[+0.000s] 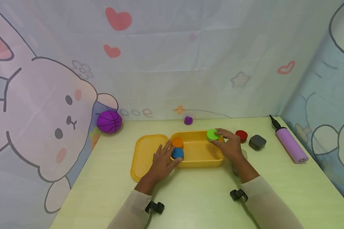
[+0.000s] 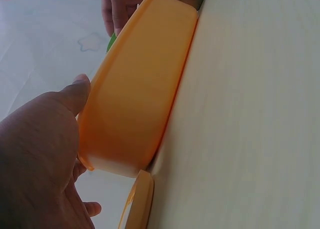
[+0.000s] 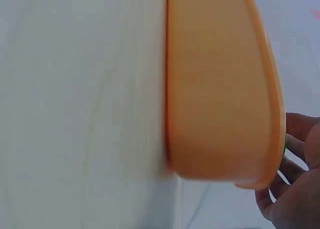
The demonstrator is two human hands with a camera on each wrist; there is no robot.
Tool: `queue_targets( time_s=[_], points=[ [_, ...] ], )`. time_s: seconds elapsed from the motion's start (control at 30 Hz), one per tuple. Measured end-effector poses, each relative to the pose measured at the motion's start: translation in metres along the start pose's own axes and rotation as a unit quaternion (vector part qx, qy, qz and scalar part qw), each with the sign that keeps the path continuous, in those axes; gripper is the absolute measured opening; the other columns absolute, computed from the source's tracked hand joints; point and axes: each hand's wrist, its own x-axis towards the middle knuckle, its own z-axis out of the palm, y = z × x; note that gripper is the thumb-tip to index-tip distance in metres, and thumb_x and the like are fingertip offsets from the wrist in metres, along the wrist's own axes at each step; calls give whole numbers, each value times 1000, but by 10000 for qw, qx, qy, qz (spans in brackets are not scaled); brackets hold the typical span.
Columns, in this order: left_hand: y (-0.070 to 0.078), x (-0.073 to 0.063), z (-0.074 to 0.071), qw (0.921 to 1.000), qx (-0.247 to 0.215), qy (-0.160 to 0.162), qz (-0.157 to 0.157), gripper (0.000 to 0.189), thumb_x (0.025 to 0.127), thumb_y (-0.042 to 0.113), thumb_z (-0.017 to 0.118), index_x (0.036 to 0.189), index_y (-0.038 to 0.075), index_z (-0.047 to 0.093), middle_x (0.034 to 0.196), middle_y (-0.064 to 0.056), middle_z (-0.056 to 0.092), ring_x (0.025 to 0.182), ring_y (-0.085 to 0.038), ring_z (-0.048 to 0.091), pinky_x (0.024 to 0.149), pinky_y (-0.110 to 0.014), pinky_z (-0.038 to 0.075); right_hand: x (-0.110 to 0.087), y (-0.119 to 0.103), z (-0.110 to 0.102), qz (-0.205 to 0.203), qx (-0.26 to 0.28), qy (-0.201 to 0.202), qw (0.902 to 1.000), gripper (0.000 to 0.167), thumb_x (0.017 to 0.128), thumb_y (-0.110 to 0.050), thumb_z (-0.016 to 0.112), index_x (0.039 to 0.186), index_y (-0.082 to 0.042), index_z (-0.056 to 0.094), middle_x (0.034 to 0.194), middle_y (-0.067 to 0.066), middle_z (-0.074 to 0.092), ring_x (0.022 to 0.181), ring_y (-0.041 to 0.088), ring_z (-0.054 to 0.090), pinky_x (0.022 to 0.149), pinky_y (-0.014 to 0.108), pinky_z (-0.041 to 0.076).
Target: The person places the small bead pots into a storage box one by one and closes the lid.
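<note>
A yellow plastic box (image 1: 202, 163) stands on the table, with an orange round piece (image 1: 177, 142) and a blue round piece (image 1: 177, 153) inside its left end. My left hand (image 1: 161, 163) is at that end, fingers spread and thumb resting on the near rim. In the left wrist view, the thumb (image 2: 77, 91) touches the box's rim. My right hand (image 1: 230, 147) pinches a bright green round piece (image 1: 212, 135) between thumb and fingers, over the box's right end. In the right wrist view, the box wall hides most of the green piece.
The yellow lid (image 1: 140, 156) lies left of the box. Right of it are a red round piece (image 1: 241, 136), a dark grey block (image 1: 257, 142) and a purple pump (image 1: 291, 144). A purple ball (image 1: 109, 121) and a small purple object (image 1: 188, 120) sit at the back.
</note>
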Motion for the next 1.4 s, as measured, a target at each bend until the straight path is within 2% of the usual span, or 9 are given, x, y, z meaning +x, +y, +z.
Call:
queue_targets(
  time_s=[0.1,0.3,0.5,0.6,0.73,0.93,1.17,1.4],
  points=[
    [0,0,0,10000,-46,-9,-19,74,110,53,58,168,11,43,186,-9,16,168,-55,10,121,-90,14,1,-4,7,76,90,-128,9998,43,84,-4,94,124,5,80,139,20,76,135,42,69,106,60,57],
    [-1,1,0,10000,-23,-3,-58,74,110,55,58,169,12,43,186,-8,15,169,-54,9,122,-90,14,2,-13,21,213,321,-354,9986,42,86,-4,92,125,5,79,141,20,75,137,42,68,108,60,56],
    [-2,0,1,10000,-38,20,-52,74,110,55,58,168,12,44,186,-9,16,168,-55,11,121,-91,14,2,-21,27,591,468,-652,9950,46,89,-6,90,132,3,77,146,18,72,133,41,69,106,56,61],
    [-1,0,1,10000,-56,29,-59,74,110,55,58,168,12,44,186,-9,16,168,-55,10,121,-91,13,3,-25,29,719,698,-794,9918,48,90,-4,89,134,4,75,148,20,70,133,42,69,102,46,64],
    [0,0,1,10000,-17,22,-49,74,110,55,58,168,11,44,186,-9,16,168,-56,10,121,-91,14,4,-28,34,741,941,-852,9891,48,90,-2,88,135,4,74,148,21,69,134,42,69,102,41,63],
    [1,0,1,10000,37,17,-72,75,110,56,57,168,11,44,185,-10,17,168,-56,12,119,-92,14,3,-29,49,546,802,-860,9916,44,88,-4,90,130,2,77,143,21,72,128,42,71,105,54,62],
    [-1,0,2,9999,63,-26,-99,76,110,58,56,169,12,43,186,-8,16,168,-56,11,120,-92,12,7,-30,62,634,470,-986,9920,42,86,-1,91,126,3,78,135,22,76,123,40,73,100,51,64],
    [-1,1,1,9999,82,-47,-99,75,110,57,56,169,12,43,186,-8,15,168,-55,11,120,-92,13,13,-33,69,1018,462,-1235,9860,39,86,3,89,123,8,77,133,27,76,123,44,73,103,51,63]
  ],
)
